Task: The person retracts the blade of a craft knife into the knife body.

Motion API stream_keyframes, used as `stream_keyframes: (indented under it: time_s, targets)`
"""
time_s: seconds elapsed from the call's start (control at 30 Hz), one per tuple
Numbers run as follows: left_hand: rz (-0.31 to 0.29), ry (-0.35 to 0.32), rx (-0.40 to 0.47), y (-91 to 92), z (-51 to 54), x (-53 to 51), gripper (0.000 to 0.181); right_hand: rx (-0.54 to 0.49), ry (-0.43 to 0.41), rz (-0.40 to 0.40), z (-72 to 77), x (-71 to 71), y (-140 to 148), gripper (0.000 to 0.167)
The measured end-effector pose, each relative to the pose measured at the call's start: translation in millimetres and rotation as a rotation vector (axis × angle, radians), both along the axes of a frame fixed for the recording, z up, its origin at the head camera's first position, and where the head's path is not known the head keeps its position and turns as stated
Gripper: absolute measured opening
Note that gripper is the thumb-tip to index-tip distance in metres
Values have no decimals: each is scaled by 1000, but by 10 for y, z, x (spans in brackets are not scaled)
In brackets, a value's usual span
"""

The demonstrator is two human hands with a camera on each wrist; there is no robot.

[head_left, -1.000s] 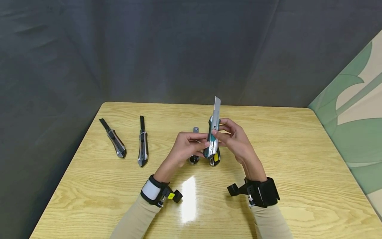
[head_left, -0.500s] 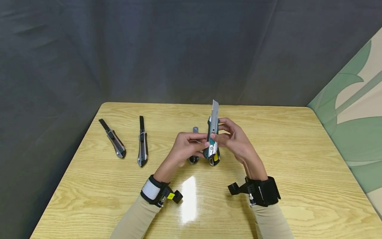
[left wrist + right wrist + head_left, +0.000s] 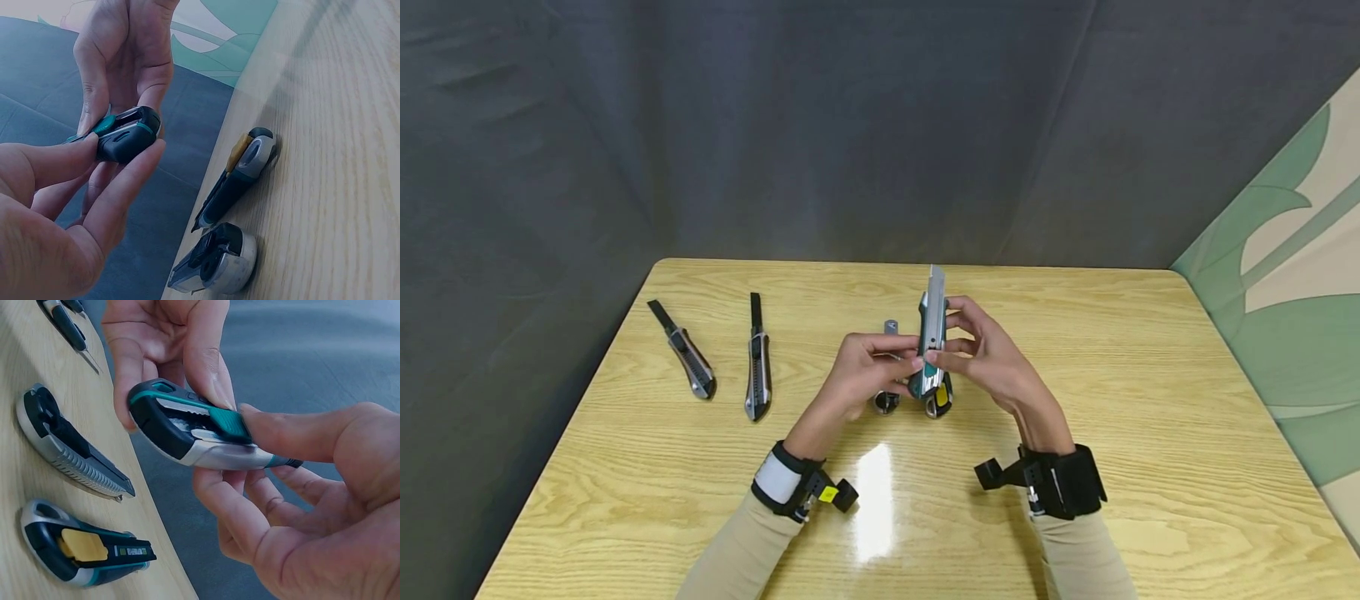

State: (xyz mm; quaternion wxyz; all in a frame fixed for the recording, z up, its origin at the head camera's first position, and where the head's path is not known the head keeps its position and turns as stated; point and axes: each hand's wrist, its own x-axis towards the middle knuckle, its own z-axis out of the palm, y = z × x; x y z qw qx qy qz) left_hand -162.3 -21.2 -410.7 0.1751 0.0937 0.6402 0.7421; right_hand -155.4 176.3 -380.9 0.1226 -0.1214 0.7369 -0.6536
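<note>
Head view: two hands, one knife

Roughly midway between the tabletop's (image 3: 1150, 375) side edges, a teal-trimmed knife (image 3: 934, 333) is held above the wood, its bare blade (image 3: 936, 287) aimed at the far edge. The left hand (image 3: 871, 377) pinches the butt end between thumb and fingers — presumably to steady it — while the right hand (image 3: 996, 358) grips the body, thumb at the green slider (image 3: 228, 425), fingers underneath. That hold seems meant to let the thumb bear on the slider (sensible, with so much blade out). Sleeved forearms (image 3: 741, 546) converge from the near side, hands turned inward. Below lie a yellow-slider knife (image 3: 84, 544) and a grey knife (image 3: 72, 450); two dark-bladed knives, one slanted (image 3: 691, 357), one nearly straight (image 3: 758, 371), lie toward the left edge — perhaps spaced for easy picking.
</note>
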Motion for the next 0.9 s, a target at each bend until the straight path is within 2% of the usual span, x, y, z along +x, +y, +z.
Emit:
stream_keyframes:
  time_s: [0.43,0.9]
  targets:
    - [9,10,-33,0,-2,4,29,42,39,40,-12,0,20,69]
    - [0,-9,0,14,-16,-1,29,80,33,38,-9,11,18,71]
